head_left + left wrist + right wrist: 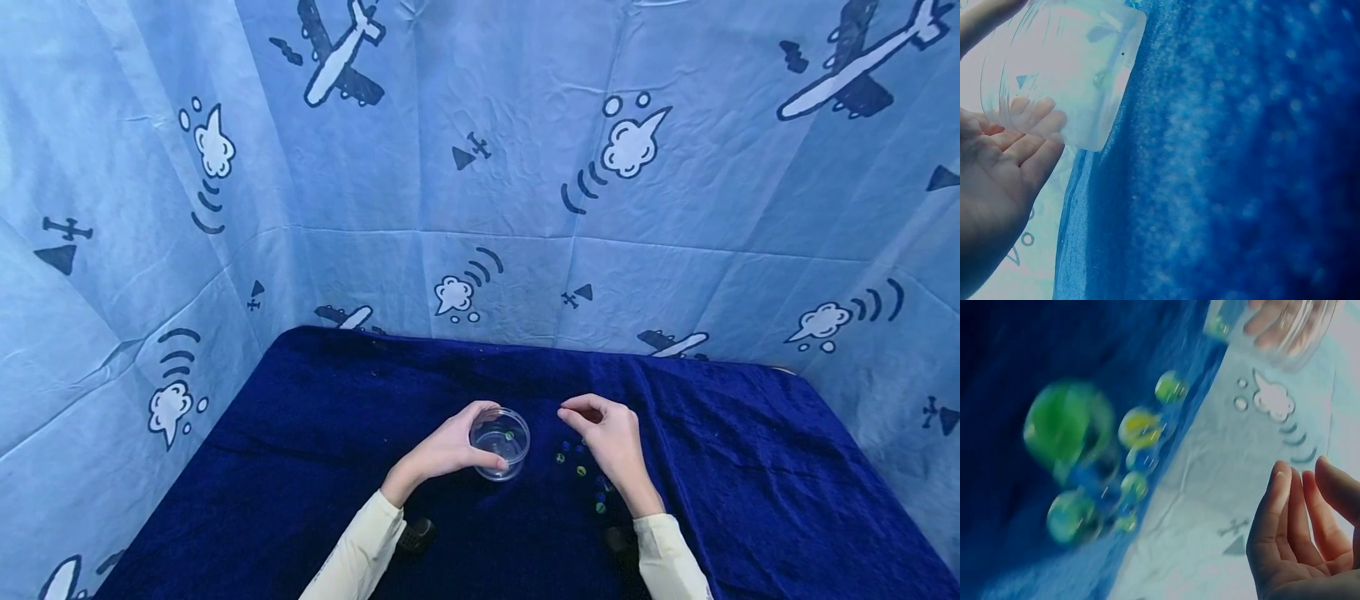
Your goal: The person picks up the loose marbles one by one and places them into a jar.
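A clear round plastic container [514, 465] is in my left hand [453, 442], which grips it by the sides with thumb and fingers. One green marble [509, 436] lies inside it; in the left wrist view the container [1079, 81] is tilted by the camera angle and blurred. My right hand [611, 433] hovers above the cloth, right of the container. Its thumb and fingertips [1281, 469] are close together but apart, and I see nothing between them. Beneath and beside this hand lie several glass marbles, including a yellow-green one [581, 472] and a large-looking green one [1066, 425] close to the camera.
Dark blue velvety cloth [337, 400] covers the table. Light blue curtains [510, 192] with printed planes and clouds stand behind and at both sides. A small black device [416, 536] sits under the left wrist, another [618, 538] under the right.
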Available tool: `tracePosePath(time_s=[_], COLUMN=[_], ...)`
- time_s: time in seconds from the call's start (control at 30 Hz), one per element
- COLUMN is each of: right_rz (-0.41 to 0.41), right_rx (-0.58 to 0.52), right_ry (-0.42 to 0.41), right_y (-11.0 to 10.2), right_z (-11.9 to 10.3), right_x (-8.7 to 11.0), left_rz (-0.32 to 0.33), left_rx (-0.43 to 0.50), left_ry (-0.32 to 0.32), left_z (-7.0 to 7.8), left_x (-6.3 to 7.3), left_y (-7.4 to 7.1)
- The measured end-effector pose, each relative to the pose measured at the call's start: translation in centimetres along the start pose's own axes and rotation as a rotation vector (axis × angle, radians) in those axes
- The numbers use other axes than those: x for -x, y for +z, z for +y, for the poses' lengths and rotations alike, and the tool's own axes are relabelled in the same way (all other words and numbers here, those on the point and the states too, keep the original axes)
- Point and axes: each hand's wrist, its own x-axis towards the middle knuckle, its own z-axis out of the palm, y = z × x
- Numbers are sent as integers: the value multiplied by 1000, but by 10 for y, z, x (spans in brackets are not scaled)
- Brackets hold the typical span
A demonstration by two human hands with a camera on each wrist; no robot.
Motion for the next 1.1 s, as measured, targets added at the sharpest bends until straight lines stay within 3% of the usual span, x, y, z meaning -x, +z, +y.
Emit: tracePosePath(time_s=[0.2, 0.4, 0.9, 1.1], right_rz=[33, 15, -288, -330], right_rx=[29, 63, 93, 118], right_ry=[51, 103, 165, 175], right_y=[-15, -26, -39, -37], right_z=[17, 32, 55, 54], right_x=[-6, -7, -5, -4], left_rz=[-4, -3, -4, -9], left_rx=[1, -8, 31, 21], left_ry=[0, -3, 9, 0], left_z=[1, 2, 1, 0], left_x=[1, 2, 2, 1], left_y=[-1, -1, 1, 1])
